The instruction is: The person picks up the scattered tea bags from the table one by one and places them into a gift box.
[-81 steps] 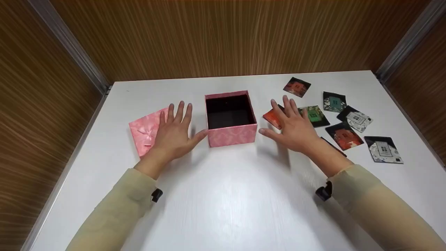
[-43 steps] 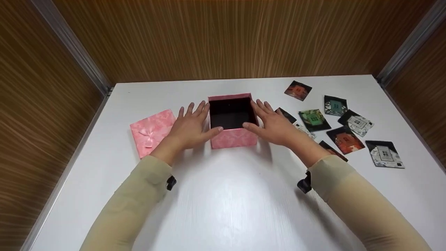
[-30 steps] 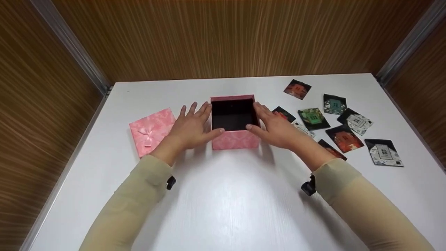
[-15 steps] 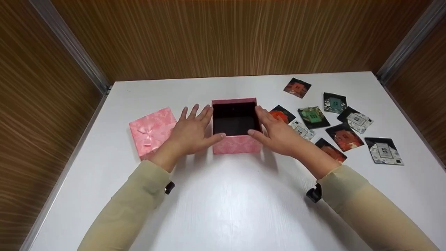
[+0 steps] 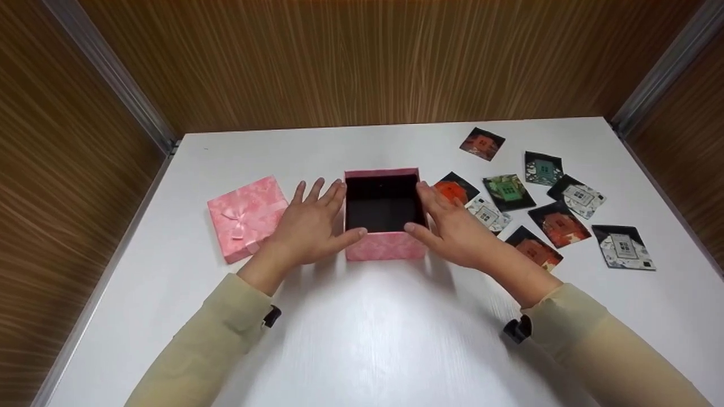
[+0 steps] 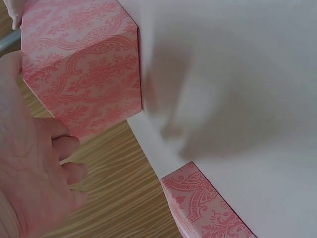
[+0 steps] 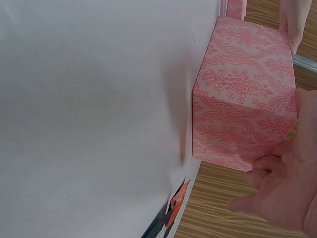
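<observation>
A pink patterned box (image 5: 386,246) without its lid sits on the white table, its dark inside facing up. My left hand (image 5: 308,229) lies along its left side, fingers straight, fingertips at the wall and thumb at the front left corner. Mirroring it, my right hand (image 5: 461,232) rests along the right side, its thumb at the front right corner. In the left wrist view, the left fingers are beside the box wall (image 6: 94,79). The right wrist view has the right fingertips touching the box (image 7: 237,124).
Left of the box lies the pink lid (image 5: 240,212) with a ribbon bow. Several flat square sachets (image 5: 509,192) are scattered over the right of the table (image 5: 367,328), some close to my right hand. A wood-patterned panel (image 5: 362,62) stands behind.
Both hands have come in from apart to the box's sides. The box has slid toward me and slightly right, and now stands squarer to me. The lid and sachets stay put.
</observation>
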A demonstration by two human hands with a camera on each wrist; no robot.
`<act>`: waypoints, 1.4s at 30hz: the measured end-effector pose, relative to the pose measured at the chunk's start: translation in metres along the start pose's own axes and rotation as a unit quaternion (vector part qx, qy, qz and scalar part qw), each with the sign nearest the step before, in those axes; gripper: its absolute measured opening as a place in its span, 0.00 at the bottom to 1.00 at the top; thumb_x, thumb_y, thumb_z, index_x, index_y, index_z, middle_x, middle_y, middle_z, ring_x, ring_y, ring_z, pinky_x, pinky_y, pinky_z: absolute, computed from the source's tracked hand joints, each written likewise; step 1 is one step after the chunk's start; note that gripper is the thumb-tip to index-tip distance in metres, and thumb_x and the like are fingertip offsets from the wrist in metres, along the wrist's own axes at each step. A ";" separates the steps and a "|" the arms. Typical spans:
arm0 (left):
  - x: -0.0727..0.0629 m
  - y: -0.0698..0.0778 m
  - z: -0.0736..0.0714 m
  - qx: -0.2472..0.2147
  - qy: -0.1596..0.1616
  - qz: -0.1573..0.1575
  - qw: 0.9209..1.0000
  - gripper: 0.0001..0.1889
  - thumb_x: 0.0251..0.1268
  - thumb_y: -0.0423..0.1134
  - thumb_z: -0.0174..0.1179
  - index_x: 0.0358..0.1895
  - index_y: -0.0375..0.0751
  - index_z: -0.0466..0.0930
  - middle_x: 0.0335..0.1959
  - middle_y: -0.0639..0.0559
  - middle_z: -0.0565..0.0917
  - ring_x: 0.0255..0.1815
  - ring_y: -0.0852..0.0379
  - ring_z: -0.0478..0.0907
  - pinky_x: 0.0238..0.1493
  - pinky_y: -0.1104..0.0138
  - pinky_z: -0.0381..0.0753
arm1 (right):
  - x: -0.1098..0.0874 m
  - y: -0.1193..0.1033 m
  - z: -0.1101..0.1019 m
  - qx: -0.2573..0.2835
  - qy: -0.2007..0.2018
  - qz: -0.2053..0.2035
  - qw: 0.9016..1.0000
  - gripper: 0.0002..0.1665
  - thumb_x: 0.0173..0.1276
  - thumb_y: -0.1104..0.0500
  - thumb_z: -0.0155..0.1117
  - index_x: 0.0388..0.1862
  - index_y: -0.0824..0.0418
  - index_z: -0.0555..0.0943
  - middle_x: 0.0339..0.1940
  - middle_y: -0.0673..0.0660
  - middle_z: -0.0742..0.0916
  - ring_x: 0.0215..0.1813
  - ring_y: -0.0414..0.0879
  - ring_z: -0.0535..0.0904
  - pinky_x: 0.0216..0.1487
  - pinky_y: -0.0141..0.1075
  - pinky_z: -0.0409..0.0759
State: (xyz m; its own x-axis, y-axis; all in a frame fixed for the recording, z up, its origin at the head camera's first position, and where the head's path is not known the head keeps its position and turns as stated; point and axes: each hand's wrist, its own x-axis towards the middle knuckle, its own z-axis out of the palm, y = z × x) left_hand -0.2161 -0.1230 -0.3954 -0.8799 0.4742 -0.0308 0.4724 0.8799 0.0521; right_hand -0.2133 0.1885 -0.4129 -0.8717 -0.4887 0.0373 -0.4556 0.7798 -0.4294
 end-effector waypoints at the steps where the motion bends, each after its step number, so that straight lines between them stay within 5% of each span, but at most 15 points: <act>1: -0.001 0.001 0.000 0.001 0.002 0.002 1.000 0.56 0.72 0.81 0.32 0.87 0.39 0.47 0.87 0.44 0.52 0.87 0.36 0.45 0.84 0.40 0.36 | -0.002 -0.001 0.000 0.000 0.001 -0.002 1.000 0.55 0.82 0.30 0.48 0.89 0.62 0.45 0.89 0.61 0.55 0.87 0.58 0.51 0.82 0.68 0.48; 18: -0.023 0.014 0.003 0.005 0.014 0.021 1.000 0.55 0.73 0.80 0.34 0.86 0.37 0.51 0.86 0.43 0.54 0.86 0.37 0.48 0.85 0.41 0.38 | -0.033 -0.013 0.006 -0.015 0.008 -0.001 1.000 0.54 0.83 0.30 0.47 0.89 0.64 0.45 0.89 0.61 0.54 0.88 0.60 0.46 0.82 0.67 0.46; 27: -0.036 0.021 0.004 -0.002 0.029 0.030 0.999 0.54 0.73 0.79 0.37 0.85 0.36 0.54 0.85 0.43 0.57 0.86 0.37 0.50 0.84 0.40 0.40 | -0.050 -0.019 0.010 -0.021 0.026 -0.013 0.999 0.52 0.84 0.34 0.50 0.88 0.66 0.48 0.88 0.62 0.58 0.86 0.58 0.54 0.80 0.71 0.51; 42: -0.053 0.030 0.005 -0.003 0.055 0.044 0.998 0.55 0.71 0.79 0.43 0.82 0.33 0.61 0.82 0.41 0.64 0.85 0.40 0.54 0.85 0.43 0.42 | -0.071 -0.031 0.013 -0.017 0.034 -0.012 0.999 0.52 0.83 0.35 0.53 0.88 0.67 0.50 0.88 0.62 0.58 0.87 0.59 0.53 0.80 0.70 0.52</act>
State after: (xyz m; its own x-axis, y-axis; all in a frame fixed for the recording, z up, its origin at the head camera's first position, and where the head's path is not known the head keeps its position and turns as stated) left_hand -0.1549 -0.1215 -0.3968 -0.8352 0.5437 0.0832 0.5486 0.8342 0.0560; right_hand -0.1348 0.1944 -0.4143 -0.8706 -0.4798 0.1090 -0.4806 0.7818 -0.3972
